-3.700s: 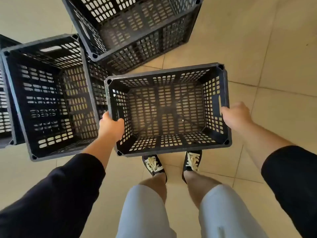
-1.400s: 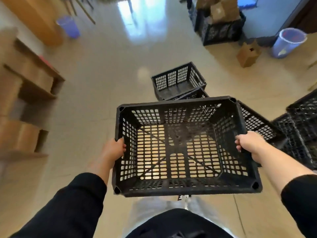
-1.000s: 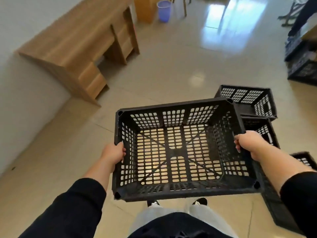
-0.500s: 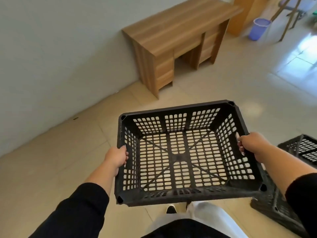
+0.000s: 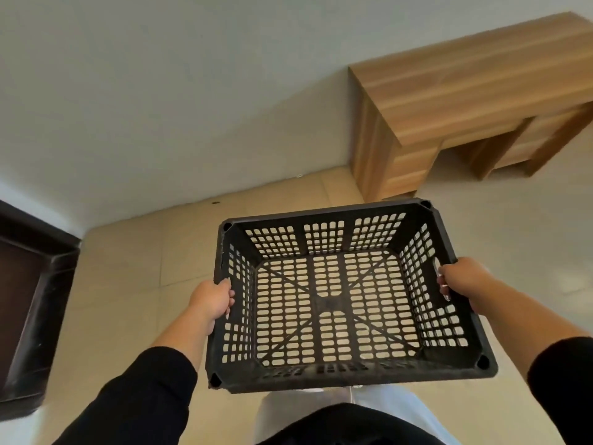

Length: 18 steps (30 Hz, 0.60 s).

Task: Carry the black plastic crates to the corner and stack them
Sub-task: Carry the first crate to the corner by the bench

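Note:
I hold one empty black plastic crate (image 5: pixel 324 216) with slotted walls and floor, level at waist height in front of me. My left hand (image 5: pixel 211 298) grips its left short wall at the rim. My right hand (image 5: pixel 465 281) grips the handle slot in its right short wall. Through the crate's slots the beige tiled floor shows. No other crates are in view.
A plain grey wall (image 5: pixel 160 91) runs ahead, meeting the tiled floor (image 5: pixel 128 268). A wooden desk (image 5: pixel 465 101) stands against the wall at the upper right. A dark door frame (image 5: pixel 35 284) fills the left edge, where the wall turns a corner.
I lifted the crate away from the other crates on the floor and turned left. The remaining crates have left the view; the wall, desk and dark door frame now face me.

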Tool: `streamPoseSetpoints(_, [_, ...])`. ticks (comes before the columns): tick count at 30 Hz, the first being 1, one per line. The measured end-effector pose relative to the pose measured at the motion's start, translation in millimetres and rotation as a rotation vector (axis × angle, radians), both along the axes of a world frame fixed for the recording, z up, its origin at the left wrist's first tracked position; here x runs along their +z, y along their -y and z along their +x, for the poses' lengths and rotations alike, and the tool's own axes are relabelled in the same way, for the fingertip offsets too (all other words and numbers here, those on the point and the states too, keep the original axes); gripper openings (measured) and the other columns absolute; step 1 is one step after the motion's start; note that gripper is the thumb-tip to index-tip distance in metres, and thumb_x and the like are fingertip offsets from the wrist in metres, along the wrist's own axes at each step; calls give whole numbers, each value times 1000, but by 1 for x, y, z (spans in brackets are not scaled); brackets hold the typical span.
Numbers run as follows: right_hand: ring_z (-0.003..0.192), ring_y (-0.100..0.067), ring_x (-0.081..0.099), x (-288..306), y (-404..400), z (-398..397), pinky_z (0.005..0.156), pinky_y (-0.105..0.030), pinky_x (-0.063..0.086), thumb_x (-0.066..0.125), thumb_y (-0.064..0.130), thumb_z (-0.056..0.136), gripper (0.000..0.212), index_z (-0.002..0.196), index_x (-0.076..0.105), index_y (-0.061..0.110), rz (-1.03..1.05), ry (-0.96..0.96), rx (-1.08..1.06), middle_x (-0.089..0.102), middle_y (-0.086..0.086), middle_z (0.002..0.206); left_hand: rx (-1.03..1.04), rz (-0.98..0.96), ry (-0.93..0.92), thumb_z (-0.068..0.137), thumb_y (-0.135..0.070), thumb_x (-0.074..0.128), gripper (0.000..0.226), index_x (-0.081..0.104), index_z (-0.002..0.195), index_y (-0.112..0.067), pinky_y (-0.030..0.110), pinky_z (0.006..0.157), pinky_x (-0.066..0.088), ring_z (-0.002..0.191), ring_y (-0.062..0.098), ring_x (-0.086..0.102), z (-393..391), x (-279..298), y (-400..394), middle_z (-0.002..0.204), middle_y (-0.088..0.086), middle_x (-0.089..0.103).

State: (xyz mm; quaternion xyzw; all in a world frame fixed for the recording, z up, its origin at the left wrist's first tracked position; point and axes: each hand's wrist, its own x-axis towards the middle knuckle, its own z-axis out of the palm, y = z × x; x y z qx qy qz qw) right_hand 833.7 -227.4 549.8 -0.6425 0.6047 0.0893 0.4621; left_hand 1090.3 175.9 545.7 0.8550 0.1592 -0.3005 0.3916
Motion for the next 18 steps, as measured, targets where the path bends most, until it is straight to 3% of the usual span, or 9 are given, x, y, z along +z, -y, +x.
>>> streamPoseSetpoints(4, [63, -26, 59, 4, 30, 86, 62, -34, 52, 58, 1, 97, 13, 84, 59, 1, 0, 23, 65, 62, -15, 75, 112, -7, 16, 110, -26, 50, 31, 68, 98, -4, 36, 67, 52, 73, 21, 60, 45, 5, 11, 82, 10, 66])
streamPoseSetpoints(6, [77, -36, 68, 3, 37, 129, 80, -46, 60, 59, 5, 98, 8, 97, 60, -3, 44, 13, 75, 68, -22, 87, 159, -4, 23, 110, -26, 51, 30, 69, 104, -2, 34, 64, 51, 72, 21, 60, 71, 3, 13, 84, 10, 67])
streamPoseSetpoints(8, [90, -42, 71, 3, 44, 172, 92, -57, 58, 59, 10, 99, 12, 106, 60, 0, 64, -4, 81, 70, -26, 97, 196, 6, 16, 109, -26, 52, 29, 68, 108, -2, 33, 61, 50, 70, 20, 60, 101, 0, 15, 85, 10, 67])
streamPoseSetpoints(18, [79, -34, 65, -5, 78, 369, 92, -52, 57, 58, 15, 102, 19, 108, 64, -1, 69, -60, 79, 67, -21, 92, 199, -38, -67, 107, -27, 54, 35, 69, 118, 3, 36, 66, 53, 74, 21, 61, 291, -27, 37, 86, 10, 68])
